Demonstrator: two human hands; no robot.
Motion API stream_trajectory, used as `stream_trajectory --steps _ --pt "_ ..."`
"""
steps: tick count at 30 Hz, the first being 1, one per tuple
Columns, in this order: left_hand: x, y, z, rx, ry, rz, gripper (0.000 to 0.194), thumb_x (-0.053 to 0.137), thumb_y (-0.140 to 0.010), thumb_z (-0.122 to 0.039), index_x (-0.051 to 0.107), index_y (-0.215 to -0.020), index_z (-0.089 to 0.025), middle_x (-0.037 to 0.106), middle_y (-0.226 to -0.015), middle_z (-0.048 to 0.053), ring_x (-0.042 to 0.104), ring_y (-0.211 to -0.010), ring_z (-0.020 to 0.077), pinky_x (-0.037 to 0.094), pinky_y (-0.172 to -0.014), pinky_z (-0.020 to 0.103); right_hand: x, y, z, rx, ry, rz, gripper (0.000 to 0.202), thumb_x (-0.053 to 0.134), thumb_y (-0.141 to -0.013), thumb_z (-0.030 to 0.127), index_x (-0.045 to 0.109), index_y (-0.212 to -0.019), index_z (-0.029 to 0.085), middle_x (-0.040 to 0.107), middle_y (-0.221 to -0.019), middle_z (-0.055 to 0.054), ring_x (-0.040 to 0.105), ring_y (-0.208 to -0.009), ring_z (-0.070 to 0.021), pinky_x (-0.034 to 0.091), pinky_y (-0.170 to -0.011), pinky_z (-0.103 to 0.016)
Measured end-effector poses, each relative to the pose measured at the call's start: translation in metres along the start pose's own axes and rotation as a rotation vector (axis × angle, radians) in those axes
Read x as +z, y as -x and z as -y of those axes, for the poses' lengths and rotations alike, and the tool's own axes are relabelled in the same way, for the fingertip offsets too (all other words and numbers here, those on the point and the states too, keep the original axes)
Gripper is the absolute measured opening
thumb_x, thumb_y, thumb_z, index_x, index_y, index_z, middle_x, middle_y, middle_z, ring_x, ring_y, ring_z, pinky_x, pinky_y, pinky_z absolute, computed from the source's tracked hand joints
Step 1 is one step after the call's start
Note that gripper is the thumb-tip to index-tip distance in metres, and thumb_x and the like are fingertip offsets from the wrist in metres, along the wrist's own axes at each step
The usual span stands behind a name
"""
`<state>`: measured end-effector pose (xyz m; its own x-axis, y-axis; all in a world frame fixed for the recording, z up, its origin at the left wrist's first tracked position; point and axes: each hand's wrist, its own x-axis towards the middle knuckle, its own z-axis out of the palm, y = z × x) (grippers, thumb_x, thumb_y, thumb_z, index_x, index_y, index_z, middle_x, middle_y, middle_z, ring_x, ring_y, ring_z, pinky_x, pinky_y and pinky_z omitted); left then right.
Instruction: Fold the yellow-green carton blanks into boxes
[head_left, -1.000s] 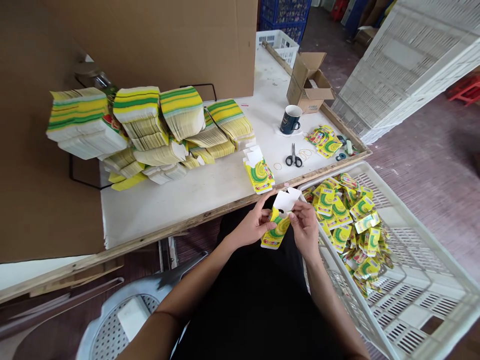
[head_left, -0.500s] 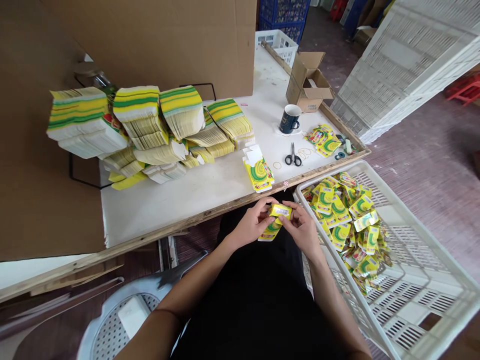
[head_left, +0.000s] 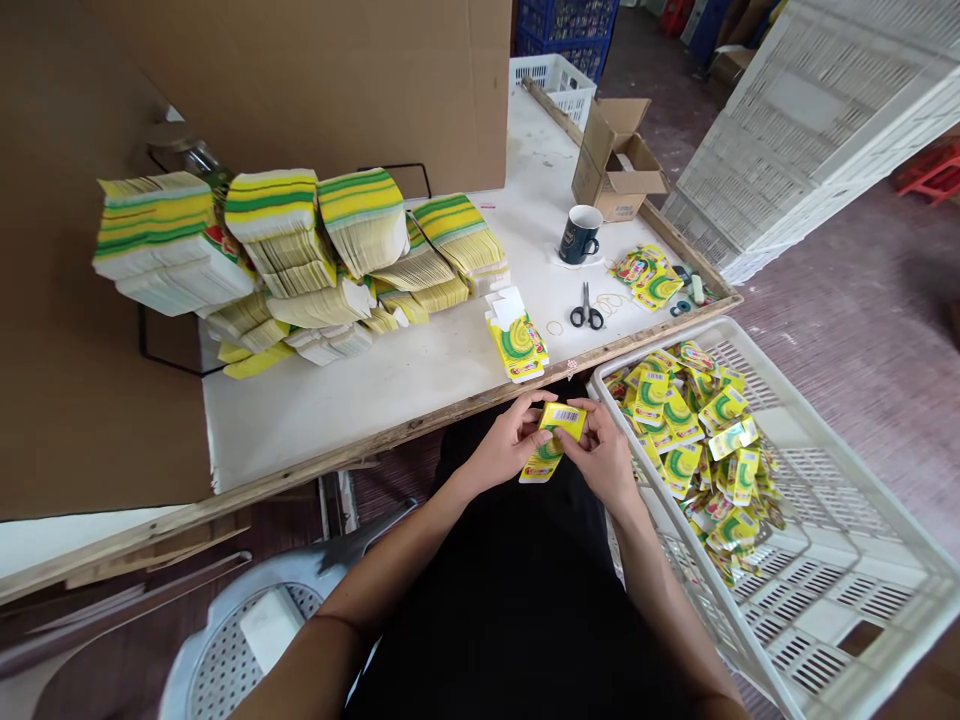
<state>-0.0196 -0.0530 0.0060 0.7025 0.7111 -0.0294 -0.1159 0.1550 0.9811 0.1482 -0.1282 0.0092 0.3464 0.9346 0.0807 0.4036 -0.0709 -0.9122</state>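
A small yellow-green carton with a barcode on its upper flap is between both hands, in front of the table edge. My left hand grips its left side, thumb on the front. My right hand holds the right side, its thumb pressed near the middle. On the table just beyond lie flat cartons with white flaps. Bundled stacks of cartons stand at the left. To my right, a white crate holds a heap of similar yellow-green cartons.
Black scissors, rubber bands, a dark mug, a pile of yellow packets and an open cardboard box are on the table's right part. A grey stool stands lower left; stacked white crates stand upper right.
The carton's barcode flap now lies flatter and shows more of its face. Both hands keep their grip in nearly the same place.
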Motion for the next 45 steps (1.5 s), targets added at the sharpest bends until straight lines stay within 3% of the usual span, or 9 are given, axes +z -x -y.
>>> stream_trajectory --steps 7,13,18,21,24,27,31,37,45 --pt "0.002 -0.002 -0.002 0.011 0.000 -0.028 0.049 0.069 -0.090 -0.037 0.052 -0.132 -0.018 0.074 -0.114 0.013 0.073 -0.098 0.0236 0.055 -0.087 0.035 0.000 -0.001 0.004 0.020 0.021 -0.023 0.034 0.072 -0.083 0.031 0.066 -0.116 0.024 0.046 -0.060 0.008 0.038 -0.050 -0.0118 0.032 -0.050 -0.028" --pt "0.003 -0.005 -0.004 -0.040 0.050 -0.043 0.052 0.077 -0.083 -0.036 0.055 -0.127 -0.017 0.076 -0.102 0.009 0.073 -0.084 0.0197 0.056 -0.078 0.030 -0.009 -0.002 -0.004 -0.073 -0.066 -0.009 0.034 0.066 -0.093 0.040 0.073 -0.123 0.024 0.067 -0.087 -0.003 0.048 -0.062 -0.0134 0.043 -0.058 -0.029" --pt "0.022 -0.011 -0.003 0.067 -0.139 -0.040 0.045 0.069 -0.091 -0.033 0.056 -0.131 -0.019 0.075 -0.115 0.011 0.074 -0.097 0.0220 0.057 -0.086 0.032 -0.008 0.000 -0.012 -0.044 -0.194 -0.043 0.034 0.072 -0.089 0.041 0.071 -0.120 0.026 0.070 -0.114 -0.008 0.065 -0.090 -0.0208 0.055 -0.073 -0.033" --pt "0.023 -0.023 -0.003 0.301 -0.397 -0.129 0.045 0.063 -0.096 -0.035 0.054 -0.137 -0.020 0.069 -0.131 0.014 0.068 -0.120 0.0263 0.053 -0.105 0.040 -0.010 -0.002 -0.018 0.025 -0.404 -0.315 0.035 0.079 -0.084 0.041 0.067 -0.114 0.026 0.072 -0.105 -0.003 0.068 -0.081 -0.0180 0.055 -0.068 -0.031" --pt "0.004 -0.038 0.003 0.506 -0.718 -0.313 0.055 0.063 -0.096 -0.035 0.048 -0.146 -0.019 0.054 -0.152 0.019 0.045 -0.148 0.0309 0.031 -0.125 0.052 -0.017 -0.006 -0.024 0.065 -0.688 -0.620 0.036 0.080 -0.082 0.045 0.064 -0.108 0.027 0.073 -0.102 0.000 0.070 -0.078 -0.0160 0.055 -0.067 -0.030" --pt "-0.021 -0.051 0.015 0.434 -0.947 -0.414 0.056 0.060 -0.097 -0.033 0.047 -0.149 -0.018 0.049 -0.157 0.019 0.035 -0.154 0.0334 0.022 -0.127 0.061 -0.018 -0.004 -0.026 0.180 -0.877 -0.485 0.040 0.078 -0.081 0.053 0.067 -0.107 0.025 0.076 -0.106 -0.006 0.073 -0.092 -0.0204 0.058 -0.077 -0.035" --pt "-0.039 -0.054 0.029 0.394 -1.039 -0.398 0.033 0.045 -0.103 -0.024 0.068 -0.126 -0.019 0.069 -0.137 0.013 0.059 -0.137 0.0275 0.037 -0.123 0.056 -0.002 0.003 -0.022 0.338 -0.880 -0.245 0.044 0.080 -0.079 0.049 0.072 -0.114 0.024 0.077 -0.093 -0.005 0.070 -0.076 -0.0175 0.055 -0.066 -0.031" --pt "-0.047 -0.053 0.035 0.480 -1.054 -0.431 0.035 0.059 -0.098 -0.031 0.067 -0.131 -0.019 0.068 -0.139 0.013 0.060 -0.136 0.0279 0.048 -0.117 0.052 0.016 0.000 -0.009 0.395 -0.825 -0.065 0.036 0.085 -0.075 0.046 0.078 -0.101 0.022 0.076 -0.084 -0.004 0.061 -0.068 -0.0132 0.048 -0.061 -0.027" --pt "-0.031 -0.029 0.008 0.967 -0.954 -0.532 0.037 0.050 -0.098 -0.005 0.067 -0.129 -0.017 0.077 -0.121 0.012 0.066 -0.128 0.0216 0.055 -0.112 0.045 0.023 0.002 -0.001 0.332 -0.887 0.011 0.051 0.065 -0.086 0.067 0.079 -0.106 0.022 0.077 -0.095 -0.008 0.064 -0.075 -0.0173 0.049 -0.063 -0.031"
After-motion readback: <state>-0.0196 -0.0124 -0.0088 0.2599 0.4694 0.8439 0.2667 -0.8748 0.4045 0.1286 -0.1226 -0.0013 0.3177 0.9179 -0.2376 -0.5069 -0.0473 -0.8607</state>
